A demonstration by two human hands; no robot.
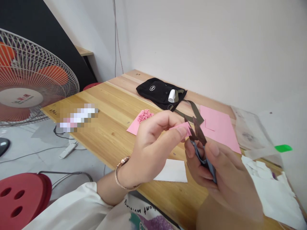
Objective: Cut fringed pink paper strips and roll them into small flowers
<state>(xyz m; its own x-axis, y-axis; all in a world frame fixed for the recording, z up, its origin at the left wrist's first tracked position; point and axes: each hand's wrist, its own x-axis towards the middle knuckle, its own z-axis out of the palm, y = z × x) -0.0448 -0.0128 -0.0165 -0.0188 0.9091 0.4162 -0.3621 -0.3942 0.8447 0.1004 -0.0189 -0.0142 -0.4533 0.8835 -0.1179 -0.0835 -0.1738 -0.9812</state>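
Observation:
Between its thumb and fingers, my left hand [153, 145] pinches a small folded strip of pink paper [186, 127]. My right hand [227, 169] grips scissors [203, 156] with blue-grey handles and dark blades. Those blades stand apart, right at the strip's right end; whether they touch it I cannot tell. Behind my left hand, a heap of small pink curled pieces [145, 115] lies on a pink sheet [133, 126]. Under my wrists a white slip of paper [172, 171] rests on the wooden table [112, 127].
A black bag [155, 91] with a strap lies towards the wall, a white roll [171, 95] on it. To the right are a larger pink sheet [220, 127], a clear plastic sleeve [251, 127] and torn white paper [271, 191]. A fan [26, 86] and red stool [21, 198] stand left.

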